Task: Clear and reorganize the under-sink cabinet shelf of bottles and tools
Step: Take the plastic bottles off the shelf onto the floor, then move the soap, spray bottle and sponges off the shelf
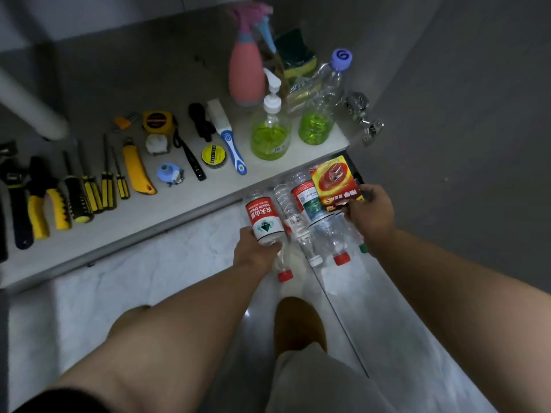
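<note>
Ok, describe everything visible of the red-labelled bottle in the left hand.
The red-labelled bottle is clear plastic and looks empty, with a red and white label reading NONGFU SPRING and a red cap. Its cap points toward the person, its base toward the shelf. The left hand grips its shoulder; other bottles lie beside it.

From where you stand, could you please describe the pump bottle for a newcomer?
On the pale shelf, go to its right end, where bottles stand. Two hold green liquid; the pump bottle is the left one, with a white pump head, while its neighbour wears a purple cap.
</note>
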`<state>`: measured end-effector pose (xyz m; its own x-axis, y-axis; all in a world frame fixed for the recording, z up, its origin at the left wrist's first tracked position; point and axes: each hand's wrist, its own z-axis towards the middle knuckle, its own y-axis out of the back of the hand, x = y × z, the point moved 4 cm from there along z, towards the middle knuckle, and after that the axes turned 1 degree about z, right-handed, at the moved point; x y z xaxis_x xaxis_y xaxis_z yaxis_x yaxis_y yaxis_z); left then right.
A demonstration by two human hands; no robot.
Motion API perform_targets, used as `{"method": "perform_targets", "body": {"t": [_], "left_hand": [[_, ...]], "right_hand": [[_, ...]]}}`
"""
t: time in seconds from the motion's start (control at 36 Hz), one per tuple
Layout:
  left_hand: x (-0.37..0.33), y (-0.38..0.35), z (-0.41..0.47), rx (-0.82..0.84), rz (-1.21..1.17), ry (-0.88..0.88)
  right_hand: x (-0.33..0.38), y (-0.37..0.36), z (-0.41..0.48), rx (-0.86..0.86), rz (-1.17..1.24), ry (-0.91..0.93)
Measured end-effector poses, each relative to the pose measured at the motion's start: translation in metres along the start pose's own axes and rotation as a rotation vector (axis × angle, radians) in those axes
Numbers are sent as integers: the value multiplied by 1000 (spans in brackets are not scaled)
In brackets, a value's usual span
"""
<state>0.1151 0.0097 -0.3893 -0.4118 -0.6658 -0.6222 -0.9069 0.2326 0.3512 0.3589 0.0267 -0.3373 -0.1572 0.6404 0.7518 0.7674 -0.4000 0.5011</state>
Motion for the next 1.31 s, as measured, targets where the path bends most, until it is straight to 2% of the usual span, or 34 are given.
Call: {"method": "perform_targets", "body": {"t": [0.22,0.33,0.56,0.86,1.06,1.17,1.31], "left_hand": [[-3,-11,5,119,-23,-43],[-3,-8,3,157,-23,-48],[-12,8,-3,199,49,-66],[-70,82,-61,221,393,-162],[-108,132,-100,133,640,-296],[-143,145,-100,-13,530,-436],[-180,133,-81,-157,417,-624]], "right_hand": [[4,-1,-1,-125,-239,127],[7,-4,-8,-50,-298,182],[18,-2,-19,-28,-352,263],[61,-18,-62,200,-384,462],[94,-15,-90,302,-361,586],[136,2,-87,284,-372,652],[191,17,-60,142,-496,734]]}}
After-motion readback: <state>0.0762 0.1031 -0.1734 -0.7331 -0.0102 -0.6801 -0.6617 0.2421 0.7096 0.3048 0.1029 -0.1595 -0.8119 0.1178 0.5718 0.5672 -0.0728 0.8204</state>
